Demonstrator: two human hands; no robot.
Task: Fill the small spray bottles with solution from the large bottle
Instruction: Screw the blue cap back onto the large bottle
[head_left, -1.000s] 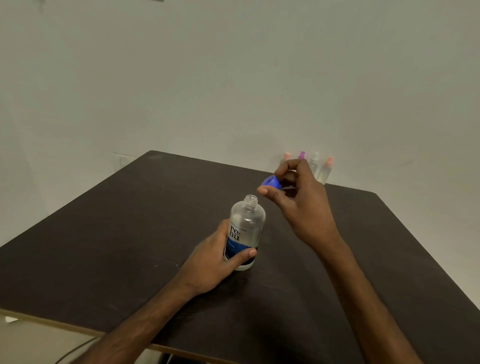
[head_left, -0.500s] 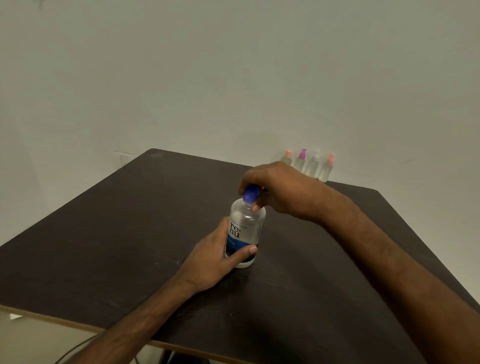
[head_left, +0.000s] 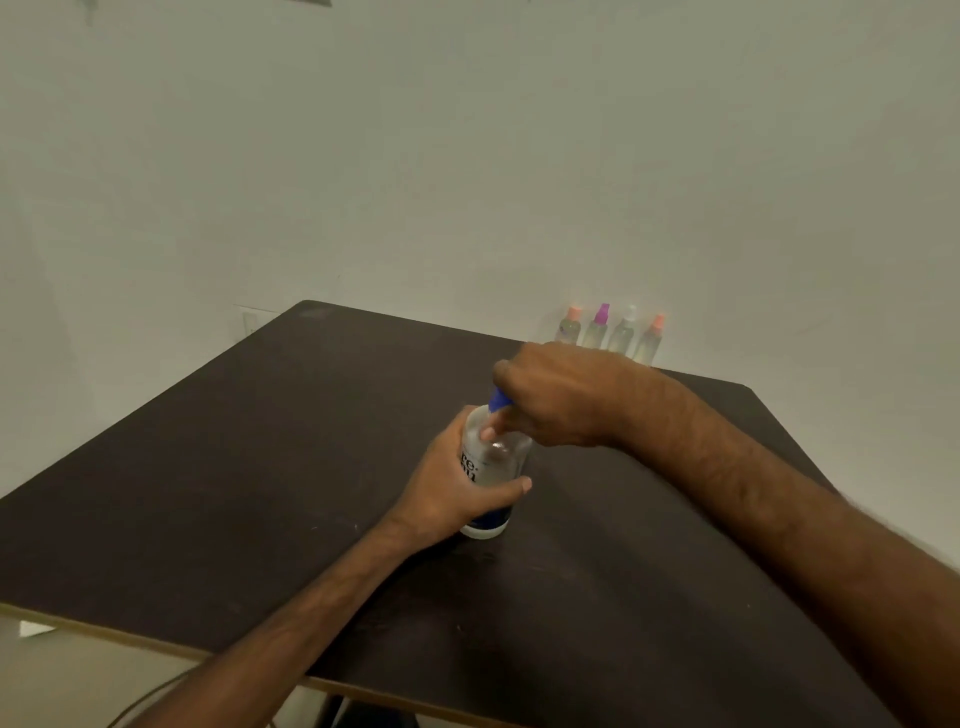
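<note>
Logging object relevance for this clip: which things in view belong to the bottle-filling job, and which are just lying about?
Part of the job:
- large bottle, held upright by the left hand
- blue cap, gripped by the right hand
- four small spray bottles, lined up at the wall

Just lying about:
- cable below the table edge
- wall socket

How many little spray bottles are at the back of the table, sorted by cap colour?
Orange-capped spray bottles: 2
Purple-capped spray bottle: 1
White-capped spray bottle: 1
Total: 4
</note>
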